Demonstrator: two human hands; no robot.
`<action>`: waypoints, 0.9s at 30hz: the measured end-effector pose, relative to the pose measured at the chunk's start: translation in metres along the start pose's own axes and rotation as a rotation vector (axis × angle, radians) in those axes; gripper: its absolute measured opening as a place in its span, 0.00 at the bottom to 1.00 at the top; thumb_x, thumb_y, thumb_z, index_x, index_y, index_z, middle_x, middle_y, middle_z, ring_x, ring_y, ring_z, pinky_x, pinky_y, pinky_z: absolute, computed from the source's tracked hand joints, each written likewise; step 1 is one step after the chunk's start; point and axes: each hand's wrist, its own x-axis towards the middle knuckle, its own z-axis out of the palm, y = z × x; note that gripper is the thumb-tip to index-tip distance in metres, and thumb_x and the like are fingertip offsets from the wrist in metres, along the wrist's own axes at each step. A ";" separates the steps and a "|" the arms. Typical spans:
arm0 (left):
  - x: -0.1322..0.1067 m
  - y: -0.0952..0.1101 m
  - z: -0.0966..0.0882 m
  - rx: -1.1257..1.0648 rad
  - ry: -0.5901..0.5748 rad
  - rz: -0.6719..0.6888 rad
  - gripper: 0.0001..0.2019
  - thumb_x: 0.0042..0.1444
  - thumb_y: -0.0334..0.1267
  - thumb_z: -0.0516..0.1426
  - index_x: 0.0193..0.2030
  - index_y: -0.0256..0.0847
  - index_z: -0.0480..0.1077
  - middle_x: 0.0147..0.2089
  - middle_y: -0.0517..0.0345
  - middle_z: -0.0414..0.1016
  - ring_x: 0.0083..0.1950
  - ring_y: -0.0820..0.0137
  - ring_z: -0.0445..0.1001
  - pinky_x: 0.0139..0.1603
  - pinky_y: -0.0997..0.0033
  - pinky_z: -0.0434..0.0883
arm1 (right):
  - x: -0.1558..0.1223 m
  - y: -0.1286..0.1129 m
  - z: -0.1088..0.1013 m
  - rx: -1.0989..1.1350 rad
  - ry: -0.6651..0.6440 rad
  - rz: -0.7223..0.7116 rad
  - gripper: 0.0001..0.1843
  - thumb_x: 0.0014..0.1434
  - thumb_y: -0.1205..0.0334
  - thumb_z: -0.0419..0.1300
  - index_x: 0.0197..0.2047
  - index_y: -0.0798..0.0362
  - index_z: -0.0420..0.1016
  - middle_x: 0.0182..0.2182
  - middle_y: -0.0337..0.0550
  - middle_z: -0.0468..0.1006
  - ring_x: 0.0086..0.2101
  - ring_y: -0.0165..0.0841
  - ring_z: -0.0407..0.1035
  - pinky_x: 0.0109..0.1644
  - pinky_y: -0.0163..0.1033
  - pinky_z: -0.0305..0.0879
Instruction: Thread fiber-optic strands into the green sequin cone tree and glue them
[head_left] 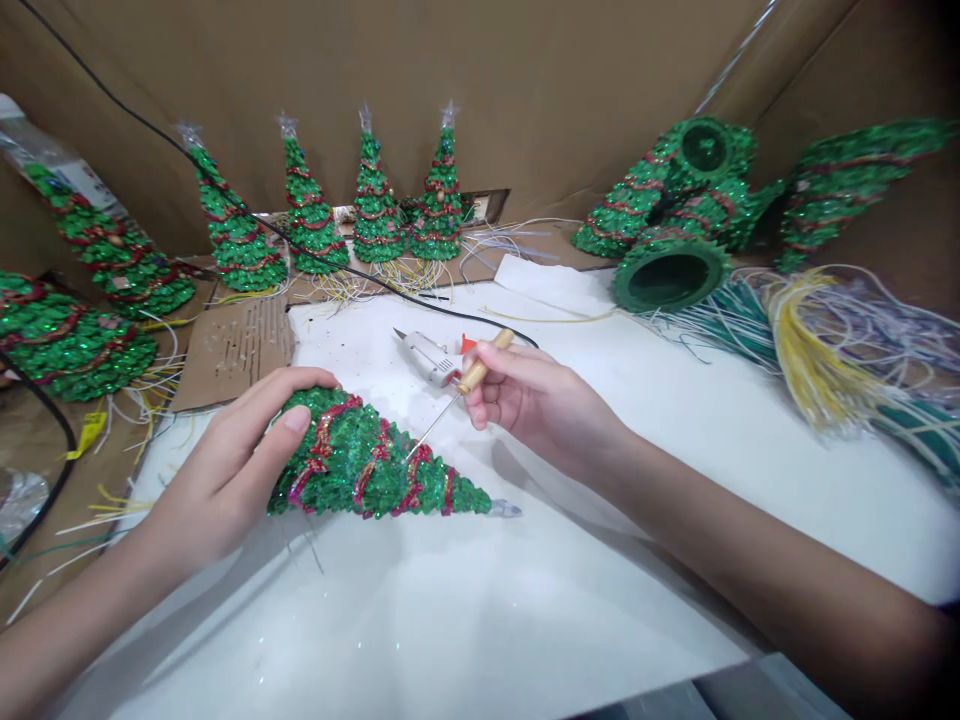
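A small green sequinned Christmas tree (371,465) with red trim lies on its side on the white work surface (465,600), its clear tip pointing right. My left hand (229,465) wraps round the tree's wide base. My right hand (525,395) grips a wooden-handled awl (480,368), whose thin metal point touches the tree's middle. A white glue gun (429,357) lies just behind the awl.
Several finished trees (375,205) stand in a row at the back against brown cardboard walls; more lie at left (71,340) and in a pile at right (675,215). Bundles of white, yellow and green fibres (817,350) spread at right. A black cable (465,318) crosses the table.
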 end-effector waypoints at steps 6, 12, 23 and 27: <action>0.000 0.003 -0.001 0.041 0.028 0.012 0.15 0.65 0.44 0.47 0.56 0.51 0.66 0.55 0.63 0.71 0.54 0.69 0.70 0.53 0.70 0.64 | -0.004 -0.003 0.004 -0.010 0.013 -0.037 0.12 0.58 0.56 0.60 0.28 0.57 0.74 0.22 0.37 0.73 0.21 0.23 0.67 0.27 0.29 0.67; -0.002 0.007 0.000 0.113 0.213 0.274 0.13 0.60 0.31 0.53 0.52 0.44 0.69 0.56 0.56 0.72 0.58 0.68 0.69 0.59 0.67 0.65 | -0.010 -0.003 0.010 -0.001 -0.083 -0.096 0.12 0.56 0.53 0.63 0.33 0.54 0.74 0.27 0.38 0.76 0.24 0.24 0.69 0.27 0.30 0.68; -0.008 0.011 0.002 0.160 0.244 0.388 0.07 0.56 0.29 0.57 0.40 0.44 0.71 0.50 0.54 0.75 0.51 0.64 0.74 0.51 0.62 0.72 | -0.015 0.000 0.016 -0.075 -0.150 -0.095 0.12 0.56 0.52 0.63 0.38 0.52 0.75 0.36 0.40 0.79 0.27 0.25 0.71 0.27 0.31 0.70; -0.008 0.010 0.003 0.159 0.263 0.409 0.07 0.55 0.26 0.57 0.38 0.43 0.70 0.49 0.54 0.75 0.51 0.65 0.74 0.51 0.61 0.72 | -0.016 0.001 0.016 -0.096 -0.179 -0.088 0.12 0.56 0.52 0.63 0.39 0.51 0.74 0.38 0.41 0.79 0.28 0.26 0.71 0.28 0.32 0.70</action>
